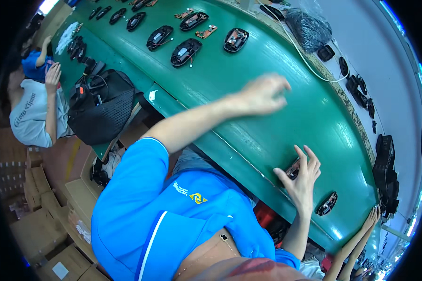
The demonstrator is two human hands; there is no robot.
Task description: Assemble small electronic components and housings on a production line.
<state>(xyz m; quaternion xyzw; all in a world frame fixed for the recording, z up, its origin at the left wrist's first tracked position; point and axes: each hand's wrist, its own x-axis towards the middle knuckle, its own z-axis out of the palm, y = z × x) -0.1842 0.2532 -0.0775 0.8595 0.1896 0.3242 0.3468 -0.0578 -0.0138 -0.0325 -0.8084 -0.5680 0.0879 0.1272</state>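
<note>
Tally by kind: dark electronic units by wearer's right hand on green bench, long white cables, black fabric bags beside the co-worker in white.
Dark electronic units by right hand: 2 (one partly hidden)
Long white cable: 1
Black fabric bag: 1
Total: 4

Widest free passage: the green work surface (342,129), from right of centre toward the right edge of the frame. Obstructions: the left hand (265,96) and its forearm, across the centre; the right hand (305,180) around a small circuit-board unit (293,169), lower right; a dark oval shell (327,204) beyond it; a co-worker's hands (372,219) at the surface's lower-right end; black housings (186,52), upper middle; a white cable (309,64), upper right.
</note>
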